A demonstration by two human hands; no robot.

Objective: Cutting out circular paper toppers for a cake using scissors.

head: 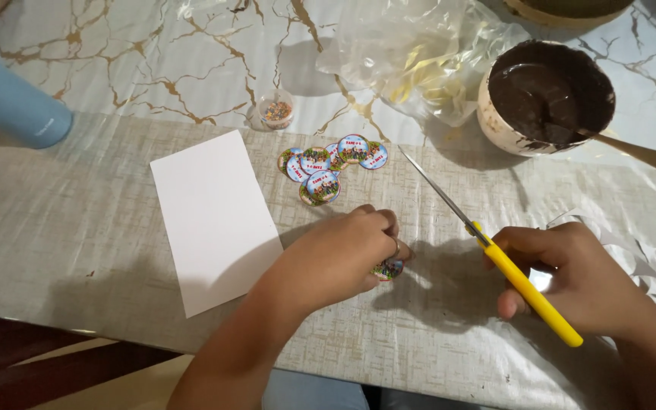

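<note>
A round sticker is pinched under the left hand near the surface's front edge. Yellow scissors are gripped by the right hand, just right of it.

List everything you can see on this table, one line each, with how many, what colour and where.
round printed stickers: a small overlapping pile, blue-rimmed and multicoloured, centre of the table
single round sticker: one, multicoloured, under the left hand's fingertips
white card: one, plain white, left of centre
scissors: one pair, yellow handles, blades shut and pointing up-left
bowl: one, pale outside, filled with dark brown mixture, upper right
spoon: one, wooden, standing in the bowl
plastic bag: one, clear with yellow contents, top centre
small cup of sprinkles: one, clear, above the stickers
bottle: one, light blue, far left
paper offcuts: several, white, right edge
left hand: pinching the single sticker
right hand: holding the scissors
</note>
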